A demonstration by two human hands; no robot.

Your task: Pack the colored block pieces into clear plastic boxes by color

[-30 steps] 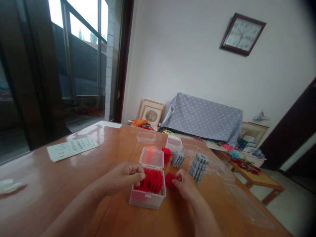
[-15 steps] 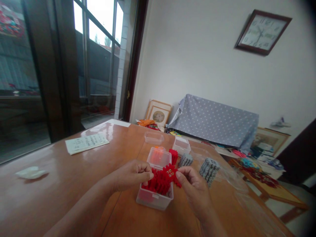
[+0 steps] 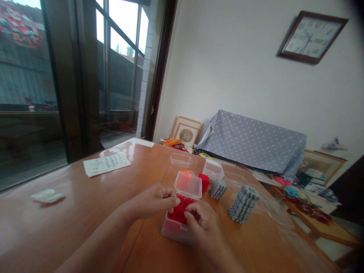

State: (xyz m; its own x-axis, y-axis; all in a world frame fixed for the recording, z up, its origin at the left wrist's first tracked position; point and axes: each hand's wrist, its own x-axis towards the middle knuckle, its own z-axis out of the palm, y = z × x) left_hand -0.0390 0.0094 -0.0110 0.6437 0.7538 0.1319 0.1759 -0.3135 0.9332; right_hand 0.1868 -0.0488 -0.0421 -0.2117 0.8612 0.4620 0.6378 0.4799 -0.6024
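Note:
A clear plastic box (image 3: 176, 232) stands on the table with its lid (image 3: 187, 185) tipped back. Red notched plastic building pieces (image 3: 182, 209) are packed in rows inside it. My left hand (image 3: 153, 201) comes in from the left, fingers curled, thumb and fingertips closed on the red pieces at that side. From the right, my right hand (image 3: 203, 220) reaches over the box and covers its right part. Its thumb and index finger are pinched at the red pieces. Whether either hand has a single piece between its fingertips is hard to make out.
Right of the box stand a tall grey stack (image 3: 243, 204), a shorter grey stack (image 3: 218, 189) and a red stack (image 3: 204, 182). Behind are an open clear container (image 3: 181, 160) and another box (image 3: 213, 170). A written paper (image 3: 106, 164) and crumpled tissue (image 3: 47, 196) lie left.
My right hand has come down and left, bringing the red piece it held up at the box's right side onto the others. My left hand stays beside the box. The view has shifted slightly.

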